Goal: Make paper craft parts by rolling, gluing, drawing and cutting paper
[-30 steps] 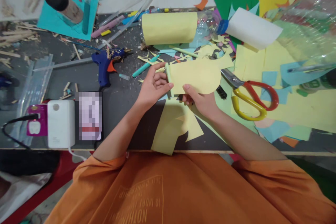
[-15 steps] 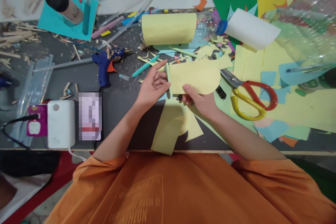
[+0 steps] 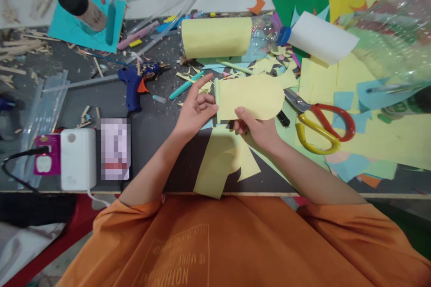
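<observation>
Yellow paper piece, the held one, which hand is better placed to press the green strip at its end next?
Probably the left hand: it sits close by the green strip, while the right hand holds the yellow paper piece at its lower edge, farther from that end.

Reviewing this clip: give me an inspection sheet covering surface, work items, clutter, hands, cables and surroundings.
Surface: dark tabletop, strewn with loose paper.
Work items: yellow paper piece, one end rounded, pale strip across the other.
Clutter: scissors, blue glue gun, paper-wrapped bottle, wood scraps.
Hands: right hand grips the piece's lower edge; left hand at the strip, contact unclear.
Cables: black cable at purple adapter; white cable past the front edge.
Surroundings: orange shirt; red object below, unidentified.
</observation>
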`<state>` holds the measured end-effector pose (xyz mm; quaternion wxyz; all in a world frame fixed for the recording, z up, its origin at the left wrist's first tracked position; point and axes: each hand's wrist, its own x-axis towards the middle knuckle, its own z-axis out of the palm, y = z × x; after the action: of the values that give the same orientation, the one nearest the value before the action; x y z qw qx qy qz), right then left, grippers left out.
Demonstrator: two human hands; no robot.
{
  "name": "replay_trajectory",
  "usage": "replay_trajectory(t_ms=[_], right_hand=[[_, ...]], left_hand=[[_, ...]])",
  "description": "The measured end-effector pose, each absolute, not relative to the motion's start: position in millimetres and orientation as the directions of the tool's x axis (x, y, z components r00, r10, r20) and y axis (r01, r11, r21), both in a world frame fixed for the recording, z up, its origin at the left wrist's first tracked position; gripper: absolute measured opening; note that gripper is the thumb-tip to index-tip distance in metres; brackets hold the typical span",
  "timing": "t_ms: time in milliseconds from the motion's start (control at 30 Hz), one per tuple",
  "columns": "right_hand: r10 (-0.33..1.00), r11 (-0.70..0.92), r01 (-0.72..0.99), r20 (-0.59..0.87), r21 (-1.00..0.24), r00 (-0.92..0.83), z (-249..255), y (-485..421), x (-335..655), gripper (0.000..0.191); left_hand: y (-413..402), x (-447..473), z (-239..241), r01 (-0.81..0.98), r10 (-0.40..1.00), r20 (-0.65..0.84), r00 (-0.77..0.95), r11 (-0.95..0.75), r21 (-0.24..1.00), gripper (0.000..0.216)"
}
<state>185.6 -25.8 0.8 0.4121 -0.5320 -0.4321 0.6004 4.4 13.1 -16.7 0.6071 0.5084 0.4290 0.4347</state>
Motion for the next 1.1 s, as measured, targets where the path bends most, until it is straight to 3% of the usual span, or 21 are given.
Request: replay_trajectory(t_ms=[467,667,767,1100], right_hand=[[0.951,-0.299,-0.037,-0.294,-0.954,-0.092,2.2,-25.4,185.3,0.051],[0.948,-0.298,-0.015,-0.295,-0.954,-0.116,2.8,-25.7,185.5,0.055],[0.95,-0.291,-0.016,-0.287,-0.957,-0.124,3.6,-26.2,185.6,0.055],[0.949,-0.279,-0.006,-0.275,-0.96,-0.157,1.1,-26.3,187.2,0.052]], left_hand=[[13.9,4.9,-19.0,-0.127,0.958,-0.11,0.263,0.147,0.981,0.065],[14.5,7.1,-14.6,-0.155,0.952,-0.173,0.254,0.217,0.964,0.038],[15.0,7.5,-12.2,-0.159,0.958,-0.19,0.215,0.226,0.961,0.027],[18.1,5.4,-11.7,-0.057,0.995,-0.104,0.011,0.104,0.993,0.037]])
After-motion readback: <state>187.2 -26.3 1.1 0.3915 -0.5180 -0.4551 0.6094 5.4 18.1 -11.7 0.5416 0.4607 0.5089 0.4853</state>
